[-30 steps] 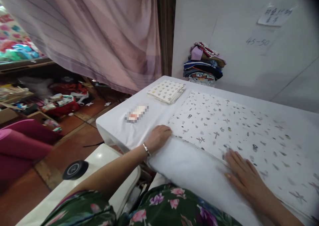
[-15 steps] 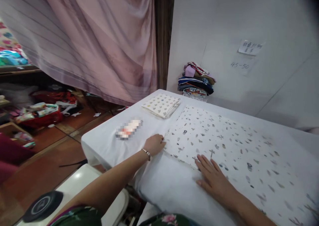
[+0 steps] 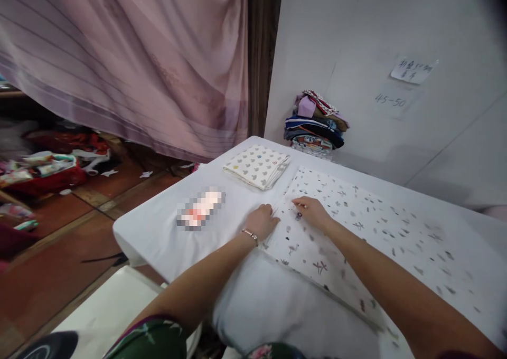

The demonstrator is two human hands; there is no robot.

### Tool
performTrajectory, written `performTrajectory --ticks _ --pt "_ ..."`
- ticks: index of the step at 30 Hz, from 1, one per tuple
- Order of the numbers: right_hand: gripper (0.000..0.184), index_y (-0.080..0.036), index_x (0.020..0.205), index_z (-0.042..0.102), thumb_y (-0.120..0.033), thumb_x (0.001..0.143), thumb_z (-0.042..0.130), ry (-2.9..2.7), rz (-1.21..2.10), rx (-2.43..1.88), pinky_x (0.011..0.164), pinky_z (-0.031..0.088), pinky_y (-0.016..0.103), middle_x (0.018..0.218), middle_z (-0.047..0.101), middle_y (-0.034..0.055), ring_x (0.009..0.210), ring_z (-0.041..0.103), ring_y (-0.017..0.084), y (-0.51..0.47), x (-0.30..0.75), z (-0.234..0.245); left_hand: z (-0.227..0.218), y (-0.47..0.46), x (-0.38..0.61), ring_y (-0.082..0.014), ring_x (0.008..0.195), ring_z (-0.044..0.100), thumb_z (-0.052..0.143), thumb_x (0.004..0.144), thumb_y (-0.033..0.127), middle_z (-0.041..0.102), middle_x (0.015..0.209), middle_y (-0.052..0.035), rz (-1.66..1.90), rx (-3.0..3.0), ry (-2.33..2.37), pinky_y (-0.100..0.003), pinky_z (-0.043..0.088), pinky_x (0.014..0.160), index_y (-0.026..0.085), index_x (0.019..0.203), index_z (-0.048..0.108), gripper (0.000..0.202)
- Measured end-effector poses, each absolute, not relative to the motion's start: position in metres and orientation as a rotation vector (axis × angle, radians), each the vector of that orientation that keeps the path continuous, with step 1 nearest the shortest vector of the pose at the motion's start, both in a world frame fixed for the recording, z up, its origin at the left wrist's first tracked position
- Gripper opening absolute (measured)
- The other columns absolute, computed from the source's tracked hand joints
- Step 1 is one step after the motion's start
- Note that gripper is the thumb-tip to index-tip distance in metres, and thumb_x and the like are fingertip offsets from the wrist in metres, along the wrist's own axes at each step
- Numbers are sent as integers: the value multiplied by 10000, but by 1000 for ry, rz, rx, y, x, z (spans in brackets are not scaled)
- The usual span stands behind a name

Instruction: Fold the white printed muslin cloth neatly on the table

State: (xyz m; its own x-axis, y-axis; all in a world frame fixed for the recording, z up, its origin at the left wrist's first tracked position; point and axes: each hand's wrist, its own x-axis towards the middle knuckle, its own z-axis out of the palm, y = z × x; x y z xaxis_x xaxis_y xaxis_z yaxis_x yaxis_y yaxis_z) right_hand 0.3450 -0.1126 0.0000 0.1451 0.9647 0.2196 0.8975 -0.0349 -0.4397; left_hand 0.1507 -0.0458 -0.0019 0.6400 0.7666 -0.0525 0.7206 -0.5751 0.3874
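A white cloth (image 3: 317, 266) printed with small plants and animals lies spread over the white-covered table. Along its left edge, my left hand (image 3: 261, 223) rests with bent fingers and its thumb held apart. My right hand (image 3: 312, 211) is on the cloth just to the right, fingers curled together in a pinch on the fabric near that edge. Beyond both hands sits a folded cream cloth (image 3: 256, 166) with a grey pattern. A blurred-out oblong object (image 3: 201, 208) lies left of my left hand.
A stack of folded fabrics (image 3: 315, 124) stands against the white wall behind the table. A pink curtain (image 3: 166, 68) hangs at the back left. At the lower left are a white surface (image 3: 114, 306) and a red container (image 3: 47, 174) of small items on the tiled floor.
My right hand has moved left and away from me, from flat on the near edge to a curled grip near my left hand. My left hand has shifted slightly right, its fingers loosened.
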Motion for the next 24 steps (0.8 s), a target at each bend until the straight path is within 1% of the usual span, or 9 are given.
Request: performTrajectory --ticks 3,5,10,14,19,24 --pt "361 -219 1032 658 -69 786 440 -1966 258 -2030 811 484 293 1140 614 37 937 605 170 -77 345 3 -6 -47 146 -188 887 593 503 836 417 609 1008 -60 205 2479 1191 -294 412 710 190 958 527 259" --pt "365 -209 1036 650 -56 770 452 -2108 297 -2033 830 454 272 1178 586 38 981 581 165 -61 344 5 -9 -47 144 -176 884 589 516 834 415 605 998 -45 228 2484 1171 -286 406 709 195 941 519 245" --pt "213 -207 903 653 -117 758 525 -2265 349 -2036 737 417 246 1037 602 32 861 575 159 -40 350 5 -13 -44 145 -161 864 587 523 843 379 599 972 -25 250 2510 1103 -279 393 668 201 926 490 199" --pt "126 -192 856 606 -143 775 523 -2302 329 -2050 678 384 239 1008 572 35 795 551 146 -40 353 5 -15 -43 147 -155 879 581 521 849 338 595 958 -14 261 2539 1053 -275 386 665 207 909 468 153" --pt "68 -188 872 547 -163 823 506 -2324 268 -1991 691 377 237 1022 538 40 815 533 144 -47 356 4 -18 -42 147 -155 860 583 520 849 324 594 948 -10 272 2555 1021 -275 379 647 208 899 461 139" --pt "58 -183 852 537 -166 857 481 -2364 214 -1836 753 404 253 1055 524 61 883 530 156 -51 361 -2 -19 -42 146 -158 829 589 503 858 371 604 924 -8 296 2541 1045 -281 371 631 203 892 477 173"
